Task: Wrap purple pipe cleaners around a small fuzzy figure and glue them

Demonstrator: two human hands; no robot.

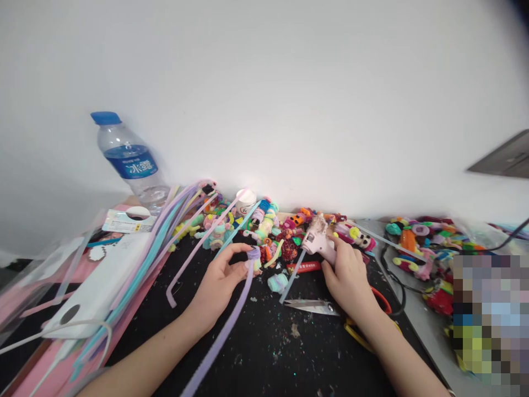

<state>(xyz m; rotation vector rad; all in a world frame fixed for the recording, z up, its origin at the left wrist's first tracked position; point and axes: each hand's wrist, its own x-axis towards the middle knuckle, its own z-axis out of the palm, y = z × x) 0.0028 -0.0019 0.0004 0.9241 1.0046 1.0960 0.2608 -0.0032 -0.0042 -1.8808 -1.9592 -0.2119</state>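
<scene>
Head view gives me both hands over the black counter (pixel 256 353). The left hand (pixel 219 284) has its thumb and fingertips pinched on the purple fuzzy stem (pixel 233 315), at its wound upper end; the long tail runs down to the bottom edge of the frame. On the right, the right hand (pixel 349 275) has its fingers wrapped round the handle of the pale pink glue gun (pixel 317 243), a clear glue stick (pixel 292 277) poking out of it toward me.

To do this well, I'd hold the winding snug so it can't spring loose, let the tail lie free, and mind the gun's hot end near my left fingertips. Small dabs should suit fuzzy material best.

Open scissors (pixel 313 306) lie just below the gun, handles partly under my right forearm, so I'd watch the wrist there. A pale fuzzy piece (pixel 278 283) sits beside the glue stick. Small colourful figures (pixel 217 232) crowd the back, a bundle of stems (pixel 159 242) spreads at left, and a bottle (pixel 131 160) leans by the wall.
</scene>
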